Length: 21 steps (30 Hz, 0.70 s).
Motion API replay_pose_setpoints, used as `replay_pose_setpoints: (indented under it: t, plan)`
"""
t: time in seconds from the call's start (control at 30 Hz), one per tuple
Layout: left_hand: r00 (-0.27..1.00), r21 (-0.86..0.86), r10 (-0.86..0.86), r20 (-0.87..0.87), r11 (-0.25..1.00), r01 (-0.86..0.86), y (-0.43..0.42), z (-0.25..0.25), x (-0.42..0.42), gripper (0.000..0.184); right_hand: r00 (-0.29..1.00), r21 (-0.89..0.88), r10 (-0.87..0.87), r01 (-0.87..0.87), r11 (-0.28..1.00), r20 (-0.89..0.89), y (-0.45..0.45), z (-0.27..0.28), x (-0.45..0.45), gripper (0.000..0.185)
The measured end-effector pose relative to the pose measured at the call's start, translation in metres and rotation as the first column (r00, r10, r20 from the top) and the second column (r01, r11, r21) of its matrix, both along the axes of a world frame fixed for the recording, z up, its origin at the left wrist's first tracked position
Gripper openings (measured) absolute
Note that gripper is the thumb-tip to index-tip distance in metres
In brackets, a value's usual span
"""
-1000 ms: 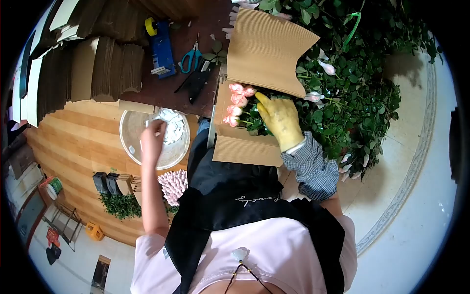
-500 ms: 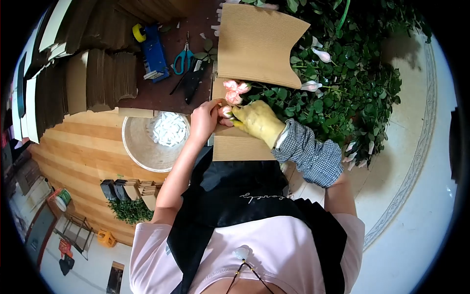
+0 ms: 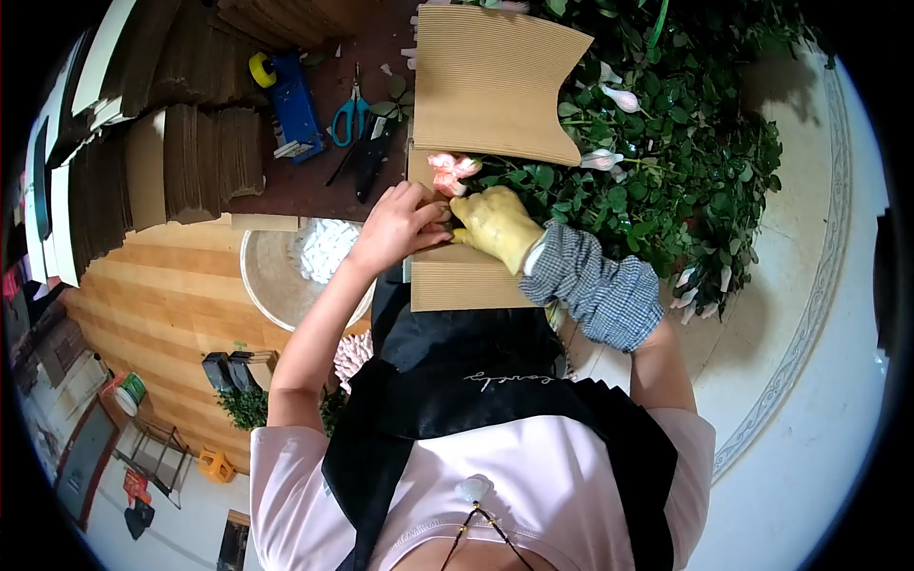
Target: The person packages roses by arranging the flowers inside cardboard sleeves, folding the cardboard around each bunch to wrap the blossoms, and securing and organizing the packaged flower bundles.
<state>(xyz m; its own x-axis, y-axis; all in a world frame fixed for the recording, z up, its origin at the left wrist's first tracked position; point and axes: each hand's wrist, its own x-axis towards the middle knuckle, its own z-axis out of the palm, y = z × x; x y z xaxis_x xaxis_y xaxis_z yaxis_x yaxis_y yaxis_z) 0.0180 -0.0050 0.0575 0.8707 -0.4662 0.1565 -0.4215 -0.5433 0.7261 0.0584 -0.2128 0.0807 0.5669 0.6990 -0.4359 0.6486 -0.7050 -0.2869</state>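
Note:
Pink roses (image 3: 453, 173) lie on a sheet of corrugated cardboard (image 3: 474, 287), their heads toward the left and leafy stems toward the right. My bare left hand (image 3: 405, 226) curls over the lower rose heads, with its fingers closed and covering them. Against its fingertips, my right hand (image 3: 493, 226) in a yellow glove closes around the same roses just below the heads. The raised upper flap of cardboard (image 3: 500, 84) stands beyond both hands. Exactly how the fingers grip the lower rose is hidden.
A large heap of leafy rose stems (image 3: 666, 162) lies to the right. On the dark table are blue-handled scissors (image 3: 350, 119), a black tool (image 3: 373, 162) and a blue tape dispenser (image 3: 297, 114). Cardboard stacks (image 3: 190, 162) fill the left. A round bin (image 3: 276, 285) of white pieces stands below.
My left hand has turned and spread over the lower rose heads, which showed between my hands before and are now covered. My right hand has shifted slightly left. The view has moved a little.

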Motion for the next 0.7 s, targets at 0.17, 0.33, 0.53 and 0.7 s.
replay_pose_setpoints:
  t: [0.17, 0.33, 0.53, 0.7]
  plan:
    - [0.998, 0.124, 0.013, 0.067, 0.992, -0.022, -0.003, -0.004, -0.004, 0.031, 0.961, 0.024, -0.265, 0.264, 0.964, 0.085, -0.009, 0.034, 0.009, 0.027]
    - [0.996, 0.174, -0.007, 0.092, 0.985, -0.009, -0.005, -0.007, -0.005, 0.029, 0.957, 0.091, -0.201, 0.185, 0.978, 0.208, -0.011, -0.016, 0.014, 0.024]
    - [0.993, 0.183, -0.013, 0.119, 0.983, -0.009, -0.010, -0.003, -0.004, 0.028, 0.949, 0.268, -0.270, 0.221, 0.938, 0.162, -0.009, -0.020, 0.014, 0.021]
    - [0.992, 0.208, 0.030, 0.123, 0.977, -0.056, -0.007, -0.002, -0.006, 0.030, 0.964, 0.133, -0.194, 0.171, 0.976, 0.180, 0.000, -0.024, 0.012, 0.021]
